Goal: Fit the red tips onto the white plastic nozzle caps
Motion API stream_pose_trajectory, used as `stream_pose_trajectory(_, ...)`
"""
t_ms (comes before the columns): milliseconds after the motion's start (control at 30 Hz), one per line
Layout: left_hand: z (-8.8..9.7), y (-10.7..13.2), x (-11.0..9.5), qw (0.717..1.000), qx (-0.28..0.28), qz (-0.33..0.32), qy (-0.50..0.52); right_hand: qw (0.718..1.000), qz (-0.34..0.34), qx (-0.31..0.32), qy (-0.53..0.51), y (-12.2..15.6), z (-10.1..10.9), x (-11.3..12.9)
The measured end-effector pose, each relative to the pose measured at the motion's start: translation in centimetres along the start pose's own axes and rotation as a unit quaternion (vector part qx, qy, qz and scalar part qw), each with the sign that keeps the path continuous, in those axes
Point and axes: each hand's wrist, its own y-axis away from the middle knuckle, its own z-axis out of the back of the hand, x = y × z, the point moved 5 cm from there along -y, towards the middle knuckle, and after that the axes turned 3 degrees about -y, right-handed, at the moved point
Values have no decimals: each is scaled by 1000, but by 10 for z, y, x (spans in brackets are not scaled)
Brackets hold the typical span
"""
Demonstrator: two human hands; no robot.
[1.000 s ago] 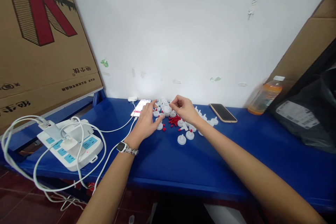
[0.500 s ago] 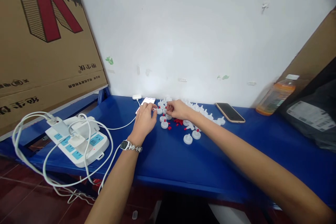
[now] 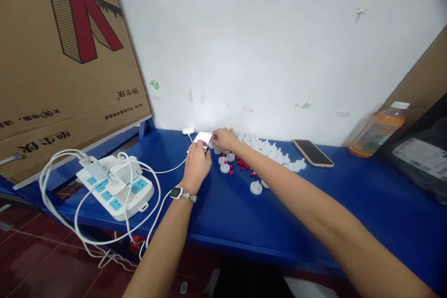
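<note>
Since the frame a second ago, the right hand point(image 3: 225, 138) is seen moved off the red pieces point(image 3: 243, 164), toward the wall and to the left, and the left hand point(image 3: 197, 165) is seen drawn up closer to the lit phone point(image 3: 203, 138). The back of the scene is filled by a white wall point(image 3: 261, 46), and a large cardboard box point(image 3: 63, 70) with a red printed mark is leaned at the left. A blue table point(image 3: 261, 228) is spread across the view below them. A black bag point(image 3: 419, 158) is set at the table's right end, and a white power strip point(image 3: 117, 187) with blue sockets is placed near its left end. An orange bottle point(image 3: 379, 130) is stood by the wall beside the bag, with a dark phone point(image 3: 313, 152) laid flat to its left. The lit phone is laid by the wall. It is touched at its near edge by the bent fingertips of the left hand, on whose wrist a watch point(image 3: 180, 193) is worn; whether anything is held there cannot be told. The right hand's fingers are bunched at the left end of the white caps point(image 3: 268, 150), just beside the phone, and whether a cap is pinched cannot be made out. The caps are scattered along the wall between the two phones, with the red pieces lying loose just in front of them.
</note>
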Motion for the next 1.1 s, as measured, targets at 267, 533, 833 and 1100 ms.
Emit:
stream_pose_trajectory(267, 1, 5, -34, 989, 6, -143, 21, 953, 12, -122, -276, 80, 36, -23)
stream_pose_trajectory(533, -14, 8, -41, 973, 113, -181, 89, 987, 28, -50, -150, 141, 34, -34)
stream_pose_trajectory(833, -15, 8, -43, 971, 118, -194, 72, 995, 93, 46, 2, 128, 22, -17)
stream_pose_trajectory(1100, -15, 8, -43, 972, 118, -186, 80, 994, 65, 5, -89, 127, 22, -25)
